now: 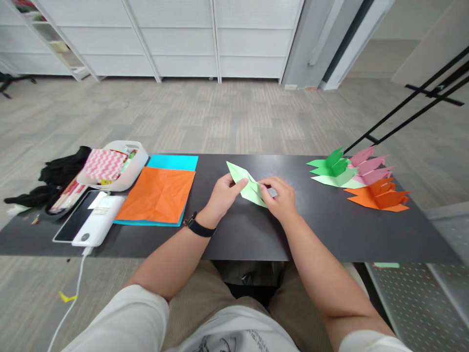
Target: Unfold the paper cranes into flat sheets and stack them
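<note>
A light green folded paper (250, 189) with pointed ends is held above the dark table, slanting down from upper left to lower right. My left hand (223, 195) grips its left side, the thumb lying on top of the paper. The fingers of my right hand (279, 198) pinch its right edge near the middle. To the left lies a creased orange sheet (159, 195) over blue sheets (175, 162). At the right stand folded paper figures: green ones (332, 165), pink ones (371, 168) and orange ones (381, 194).
On the left of the table (249, 244) are a white basket (137, 168) with a pink patterned packet, a black cloth (64, 168), a tray of pens (69, 195), a phone (76, 220) and a white power bank (98, 222) with a cable. A black metal frame (399, 110) stands behind the right end.
</note>
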Demonstrator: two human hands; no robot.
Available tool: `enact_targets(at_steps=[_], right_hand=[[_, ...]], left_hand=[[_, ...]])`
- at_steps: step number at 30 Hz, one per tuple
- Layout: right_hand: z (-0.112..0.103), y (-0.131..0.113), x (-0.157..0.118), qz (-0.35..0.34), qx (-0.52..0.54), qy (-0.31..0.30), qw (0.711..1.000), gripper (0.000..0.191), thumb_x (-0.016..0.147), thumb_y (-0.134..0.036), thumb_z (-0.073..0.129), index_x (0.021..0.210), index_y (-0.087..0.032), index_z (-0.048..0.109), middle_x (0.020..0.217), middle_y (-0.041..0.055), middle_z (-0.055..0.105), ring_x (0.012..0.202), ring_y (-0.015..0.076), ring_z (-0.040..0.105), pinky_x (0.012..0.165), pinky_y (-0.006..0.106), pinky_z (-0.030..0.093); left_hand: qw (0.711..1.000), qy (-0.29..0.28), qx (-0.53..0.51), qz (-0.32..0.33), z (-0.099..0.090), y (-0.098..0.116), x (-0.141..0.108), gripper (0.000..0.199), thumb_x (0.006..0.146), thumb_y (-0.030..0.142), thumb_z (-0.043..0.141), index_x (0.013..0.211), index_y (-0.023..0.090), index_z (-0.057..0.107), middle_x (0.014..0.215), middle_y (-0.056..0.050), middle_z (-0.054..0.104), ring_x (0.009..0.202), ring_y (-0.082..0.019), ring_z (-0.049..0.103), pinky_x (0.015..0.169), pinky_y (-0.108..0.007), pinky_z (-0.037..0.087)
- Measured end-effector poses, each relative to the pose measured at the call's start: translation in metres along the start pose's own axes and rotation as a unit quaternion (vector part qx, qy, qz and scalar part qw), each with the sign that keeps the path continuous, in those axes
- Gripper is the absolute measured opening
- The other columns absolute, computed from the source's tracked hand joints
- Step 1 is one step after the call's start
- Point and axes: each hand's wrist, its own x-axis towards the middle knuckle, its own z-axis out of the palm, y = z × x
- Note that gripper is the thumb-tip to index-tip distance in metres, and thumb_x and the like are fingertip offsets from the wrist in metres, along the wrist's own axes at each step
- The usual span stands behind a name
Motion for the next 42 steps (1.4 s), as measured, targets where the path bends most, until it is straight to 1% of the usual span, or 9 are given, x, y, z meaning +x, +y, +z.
enact_targets(at_steps=[9,13,16,24,30,34,37,39,42], right_hand=[[-0.002,-0.003,0.001,0.007,0.024,0.037,0.999,0.011,0.103,-0.031,0.065,0.096,-0.028,0.074,0.095,0.006,0.074,0.087,0.0233,0.07,0.082,0.041,0.059],[-0.002,0.001,0.0,-0.009,0.007,0.025,1.0,0.006,0.098,-0.035,0.075,0.099,-0.029,0.075,0.098,0.0066,0.074,0.093,0.0254,0.071,0.085,0.042,0.059],[-0.001,0.0,0.0,-0.008,0.001,0.03,1.0,0.007,0.101,-0.034,0.071,0.099,-0.029,0.075,0.097,0.0066,0.074,0.092,0.0254,0.07,0.085,0.043,0.059],[-0.005,-0.002,0.003,0.012,0.058,0.016,0.998,0.02,0.107,-0.037,0.06,0.092,-0.028,0.069,0.092,0.0057,0.072,0.087,0.0229,0.068,0.081,0.041,0.057],[-0.004,0.002,0.003,0.004,0.063,0.015,0.998,0.017,0.102,-0.041,0.069,0.091,-0.028,0.073,0.093,0.0061,0.076,0.09,0.0246,0.072,0.085,0.043,0.06],[-0.004,0.001,0.002,0.003,0.057,0.023,0.998,0.017,0.101,-0.04,0.069,0.09,-0.029,0.075,0.092,0.0057,0.076,0.089,0.0249,0.073,0.084,0.043,0.062],[-0.004,0.001,0.002,0.002,0.072,0.029,0.997,0.014,0.1,-0.038,0.071,0.09,-0.029,0.075,0.092,0.0055,0.076,0.09,0.0248,0.073,0.086,0.043,0.062],[-0.003,0.004,0.003,0.014,0.097,0.033,0.995,0.011,0.098,-0.04,0.075,0.096,-0.029,0.076,0.099,0.0065,0.076,0.097,0.0254,0.072,0.089,0.044,0.062],[-0.003,0.009,0.003,0.049,0.143,0.002,0.989,0.028,0.094,-0.046,0.078,0.117,-0.029,0.075,0.116,0.0091,0.075,0.109,0.0267,0.072,0.094,0.044,0.062]], left_hand=[[0.999,-0.023,0.031,0.031,0.003,0.005,-0.007,0.041,0.081,0.049,0.088,0.104,0.016,0.075,0.106,-0.01,0.082,0.091,-0.023,0.077,0.087,-0.037,0.062],[0.998,-0.034,0.042,0.04,0.003,0.003,-0.006,0.038,0.081,0.047,0.087,0.102,0.016,0.076,0.106,-0.01,0.083,0.091,-0.023,0.077,0.088,-0.038,0.062],[0.995,-0.04,0.071,0.058,0.002,0.003,-0.007,0.035,0.084,0.045,0.085,0.103,0.017,0.077,0.105,-0.01,0.083,0.091,-0.023,0.077,0.087,-0.038,0.061],[0.947,-0.016,0.246,0.205,0.002,0.021,-0.014,0.014,0.09,0.034,0.077,0.088,0.02,0.074,0.091,-0.005,0.078,0.087,-0.02,0.073,0.084,-0.034,0.056],[0.944,-0.01,0.258,0.205,0.002,0.022,-0.013,0.007,0.09,0.028,0.075,0.09,0.021,0.076,0.094,-0.005,0.08,0.09,-0.021,0.075,0.09,-0.036,0.058],[0.958,-0.031,0.233,0.163,0.002,0.02,-0.014,0.015,0.089,0.033,0.08,0.098,0.021,0.08,0.1,-0.007,0.083,0.093,-0.023,0.077,0.093,-0.038,0.06],[0.963,-0.051,0.204,0.167,0.001,0.022,-0.014,0.019,0.088,0.036,0.082,0.1,0.021,0.082,0.104,-0.008,0.084,0.096,-0.024,0.078,0.094,-0.039,0.061],[0.96,-0.07,0.193,0.191,0.0,0.025,-0.014,0.018,0.089,0.036,0.082,0.099,0.021,0.082,0.106,-0.009,0.084,0.098,-0.024,0.078,0.095,-0.04,0.061],[0.949,-0.098,0.197,0.227,-0.002,0.03,-0.014,0.014,0.094,0.034,0.078,0.099,0.022,0.082,0.109,-0.01,0.084,0.102,-0.025,0.079,0.098,-0.041,0.061]])
